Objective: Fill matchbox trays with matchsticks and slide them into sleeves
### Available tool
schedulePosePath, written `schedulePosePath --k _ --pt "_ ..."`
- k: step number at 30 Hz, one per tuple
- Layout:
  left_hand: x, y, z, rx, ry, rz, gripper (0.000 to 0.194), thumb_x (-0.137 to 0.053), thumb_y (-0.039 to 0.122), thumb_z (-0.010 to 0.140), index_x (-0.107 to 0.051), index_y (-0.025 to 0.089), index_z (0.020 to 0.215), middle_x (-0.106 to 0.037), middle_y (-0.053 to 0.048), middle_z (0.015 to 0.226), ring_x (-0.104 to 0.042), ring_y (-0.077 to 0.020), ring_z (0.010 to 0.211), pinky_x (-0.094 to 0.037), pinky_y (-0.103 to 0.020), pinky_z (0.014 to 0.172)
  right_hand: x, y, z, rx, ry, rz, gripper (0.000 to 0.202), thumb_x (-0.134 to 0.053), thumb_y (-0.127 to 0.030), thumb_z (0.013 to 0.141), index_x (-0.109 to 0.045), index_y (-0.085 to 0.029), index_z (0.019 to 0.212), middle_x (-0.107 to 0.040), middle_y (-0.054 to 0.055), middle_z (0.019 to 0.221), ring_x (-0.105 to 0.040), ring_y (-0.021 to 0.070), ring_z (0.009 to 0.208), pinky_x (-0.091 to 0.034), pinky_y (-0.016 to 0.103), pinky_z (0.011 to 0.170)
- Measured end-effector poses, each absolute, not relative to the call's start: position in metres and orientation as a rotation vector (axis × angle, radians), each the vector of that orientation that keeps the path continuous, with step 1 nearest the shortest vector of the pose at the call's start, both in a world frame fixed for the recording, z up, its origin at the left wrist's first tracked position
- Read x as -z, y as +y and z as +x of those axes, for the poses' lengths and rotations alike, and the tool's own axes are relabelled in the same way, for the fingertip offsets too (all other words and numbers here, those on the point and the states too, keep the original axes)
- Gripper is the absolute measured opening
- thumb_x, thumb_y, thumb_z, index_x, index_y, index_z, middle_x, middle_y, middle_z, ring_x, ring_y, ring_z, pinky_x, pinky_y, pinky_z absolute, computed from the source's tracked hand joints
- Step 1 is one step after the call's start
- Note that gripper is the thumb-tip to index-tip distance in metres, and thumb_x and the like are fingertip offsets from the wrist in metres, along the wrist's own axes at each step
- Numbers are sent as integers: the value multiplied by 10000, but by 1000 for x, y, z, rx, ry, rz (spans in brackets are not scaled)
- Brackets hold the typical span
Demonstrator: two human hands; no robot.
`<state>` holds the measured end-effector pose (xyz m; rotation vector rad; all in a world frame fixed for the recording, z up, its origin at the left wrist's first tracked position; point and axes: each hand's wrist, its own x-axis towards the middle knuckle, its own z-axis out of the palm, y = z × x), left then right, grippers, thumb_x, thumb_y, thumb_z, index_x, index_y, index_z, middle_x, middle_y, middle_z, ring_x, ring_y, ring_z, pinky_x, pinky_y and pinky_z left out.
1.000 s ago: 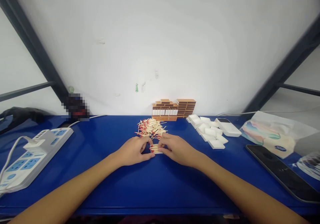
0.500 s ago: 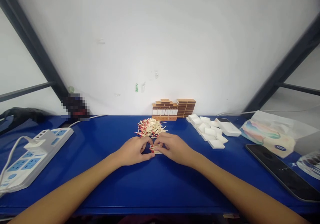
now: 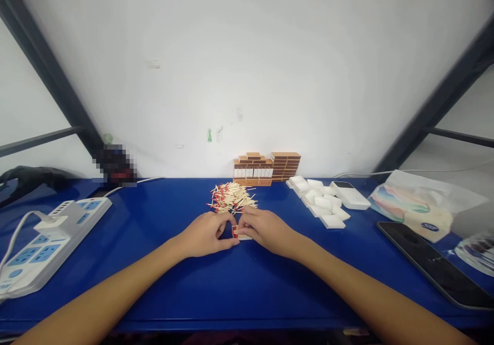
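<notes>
A small white matchbox tray lies on the blue table between my hands, with red-headed matches in its left end. My left hand grips that end, thumb at the near side and index finger at the far side. My right hand is closed over the tray's right part, fingertips pinched down on the matches inside and hiding most of them. Just beyond my hands spreads a loose heap of matches, red heads mostly to the left.
Stacked matchboxes stand against the wall. White trays lie in a pile to the right, beside a white device, a tissue pack and a phone. A power strip sits on the left.
My right fingers have lowered into the tray, and the matches that stuck up at its left end now lie flatter. My left hand keeps its place; the view has shifted slightly.
</notes>
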<state>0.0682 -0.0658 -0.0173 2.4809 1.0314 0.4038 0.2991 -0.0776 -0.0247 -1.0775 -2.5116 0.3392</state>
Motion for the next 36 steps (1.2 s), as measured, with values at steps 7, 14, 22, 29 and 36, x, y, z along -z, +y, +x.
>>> schedulePosePath --k 7,14,22,29,36 --pt "16 -67 69 -409 1022 2484 303 -695 458 861 -631 223 1043 -481 78 600 -472 -115 530 -295 -236 537 22 -78 302 -335 -2534 -1082 113 -599 -262 1004 -668 -187 955 -633 35 977 -608 155 823 -430 266 716" --pt "17 -66 68 -414 1013 2493 302 -687 464 867 -636 227 1047 -488 76 598 -472 -115 525 -297 -244 537 21 -81 297 -345 -2528 -959 139 -591 -243 1007 -722 -210 977 -602 29 947 -586 137 796 -435 255 717" --pt "20 -65 68 -423 1003 2502 300 -689 461 867 -637 231 1051 -486 74 599 -467 -116 522 -294 -245 531 22 -82 296 -205 -2549 -951 104 -615 -230 982 -692 -183 931 -589 23 905 -548 123 707 -396 243 643" --pt "18 -65 69 -422 1013 2496 321 -686 485 869 -642 225 1051 -486 72 598 -467 -117 524 -295 -245 533 24 -79 301 -184 -2548 -990 125 -587 -236 998 -693 -189 952 -602 30 934 -580 136 758 -417 252 684" --pt "20 -65 68 -418 1007 2514 291 -687 459 870 -626 234 1044 -497 75 603 -476 -117 525 -295 -246 535 21 -84 297 -300 -2520 -945 114 -597 -229 994 -706 -198 990 -606 31 933 -594 141 794 -437 249 711"
